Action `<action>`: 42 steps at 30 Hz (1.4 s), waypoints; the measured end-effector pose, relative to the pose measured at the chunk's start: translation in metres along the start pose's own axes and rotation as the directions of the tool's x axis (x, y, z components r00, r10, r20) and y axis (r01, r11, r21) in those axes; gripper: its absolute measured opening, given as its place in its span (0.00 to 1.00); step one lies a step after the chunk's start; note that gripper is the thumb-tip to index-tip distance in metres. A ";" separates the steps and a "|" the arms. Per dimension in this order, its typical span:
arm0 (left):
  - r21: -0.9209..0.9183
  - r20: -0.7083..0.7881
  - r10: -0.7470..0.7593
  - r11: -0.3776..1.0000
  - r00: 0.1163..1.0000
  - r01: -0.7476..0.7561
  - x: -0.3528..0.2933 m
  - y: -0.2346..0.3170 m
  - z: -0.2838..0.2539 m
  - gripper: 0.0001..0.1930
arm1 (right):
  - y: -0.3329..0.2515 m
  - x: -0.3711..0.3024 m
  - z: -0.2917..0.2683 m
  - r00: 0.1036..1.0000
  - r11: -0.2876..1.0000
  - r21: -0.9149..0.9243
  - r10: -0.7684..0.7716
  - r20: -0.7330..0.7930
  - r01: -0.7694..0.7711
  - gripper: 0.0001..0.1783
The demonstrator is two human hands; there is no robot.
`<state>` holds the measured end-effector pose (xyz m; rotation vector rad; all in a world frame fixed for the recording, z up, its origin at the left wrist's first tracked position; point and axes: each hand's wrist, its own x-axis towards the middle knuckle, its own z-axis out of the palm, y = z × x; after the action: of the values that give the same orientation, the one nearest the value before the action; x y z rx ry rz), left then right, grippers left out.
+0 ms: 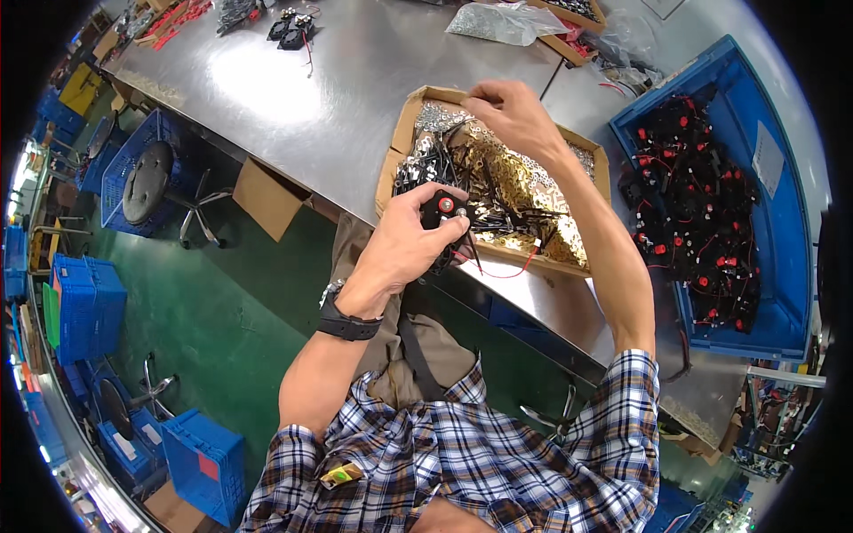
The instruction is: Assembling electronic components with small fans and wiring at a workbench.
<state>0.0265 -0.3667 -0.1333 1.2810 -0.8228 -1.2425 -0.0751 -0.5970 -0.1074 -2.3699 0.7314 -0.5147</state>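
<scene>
Black unit [433, 213]: Handling and Labels

Head view. The unit was located in the left hand [400, 242], above the near edge of the cardboard tray [388, 173]. That hand grasped the unit between thumb and fingers; a red post [446, 204] and a silver bolt [461, 213] faced up. The right hand [515, 115] was bent over the tray's far side, fingertips near the silver nuts [435, 115]. Whether it pinched anything could not be told.

Handling, as judged: the unit appeared light and stiff-bodied, with smooth faces that might slip a little. The black sides gave the soundest hold. The red wire [508, 275], thin and flexible, appeared to be the fragile part and was unsuited to lifting. Loose gold pieces [511, 178] in the tray looked thin, light and easily scattered.

Labels: no writing could be made out on the unit. The blue bin [786, 240] carried a white label [767, 160] on its inner wall; a blue crate [182, 444] on the floor carried a red label [210, 467]. Print on either was too small to read.
</scene>
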 end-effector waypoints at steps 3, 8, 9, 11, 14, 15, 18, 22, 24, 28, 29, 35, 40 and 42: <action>-0.155 0.027 -0.103 0.982 0.994 0.106 -0.005 0.003 -0.005 0.15 | -0.033 -0.034 -0.006 0.985 0.990 0.141 -0.026 0.169 0.002 0.16; 0.092 -0.040 0.017 0.996 0.999 -0.013 0.000 -0.004 -0.006 0.16 | -0.055 -0.083 -0.007 0.933 0.981 0.190 -0.037 0.358 -0.034 0.11; 0.108 -0.054 0.028 0.994 0.998 -0.022 0.000 -0.003 -0.005 0.16 | -0.062 -0.087 -0.011 0.919 0.985 0.155 0.004 0.394 -0.071 0.10; 0.112 -0.041 0.029 0.993 0.999 -0.025 0.003 -0.006 -0.006 0.16 | -0.064 -0.093 -0.011 0.929 0.989 0.144 -0.014 0.370 -0.043 0.11; 0.076 -0.037 0.033 0.997 0.999 -0.030 0.004 -0.007 -0.006 0.16 | -0.069 -0.094 -0.008 0.932 0.995 0.102 -0.024 0.362 -0.014 0.12; 0.104 -0.041 0.040 0.994 0.998 -0.036 0.005 -0.007 -0.006 0.17 | -0.068 -0.096 -0.007 0.936 0.995 0.099 -0.015 0.350 -0.022 0.13; 0.125 -0.046 0.043 0.991 0.998 -0.037 0.004 -0.005 -0.003 0.17 | -0.068 -0.098 -0.006 0.941 0.992 0.113 0.013 0.339 -0.054 0.13; 0.176 -0.055 0.043 0.984 0.998 -0.032 0.000 -0.001 -0.005 0.17 | -0.075 -0.099 -0.006 0.936 0.988 0.112 0.063 0.347 -0.108 0.14; 0.144 -0.055 0.042 0.989 0.998 -0.033 0.001 -0.003 -0.005 0.17 | -0.077 -0.101 -0.005 0.943 0.985 0.133 0.062 0.328 -0.111 0.13; 0.125 -0.023 -0.033 0.992 0.999 0.036 0.001 0.001 -0.005 0.17 | -0.078 -0.101 -0.002 0.961 0.988 0.133 0.045 0.272 -0.084 0.12; 0.126 -0.022 -0.036 0.991 0.999 0.038 0.001 0.000 -0.004 0.17 | -0.078 -0.100 -0.001 0.961 0.987 0.134 0.047 0.272 -0.086 0.12; 0.139 -0.026 -0.011 0.990 1.000 0.015 0.002 -0.002 -0.005 0.17 | -0.082 -0.099 -0.006 0.953 0.980 0.160 0.070 0.295 -0.122 0.15; 0.167 -0.038 -0.009 0.986 0.999 0.015 0.002 -0.001 -0.003 0.17 | -0.074 -0.099 -0.001 0.954 0.979 0.145 0.094 0.286 -0.140 0.11; 0.191 -0.044 -0.005 0.982 0.999 0.013 0.001 0.004 -0.001 0.17 | -0.076 -0.096 0.000 0.940 0.969 0.137 0.156 0.302 -0.205 0.11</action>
<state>0.0289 -0.3681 -0.1302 1.4613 -0.9234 -1.1600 -0.1207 -0.4880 -0.0760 -2.1341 0.7306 -0.1385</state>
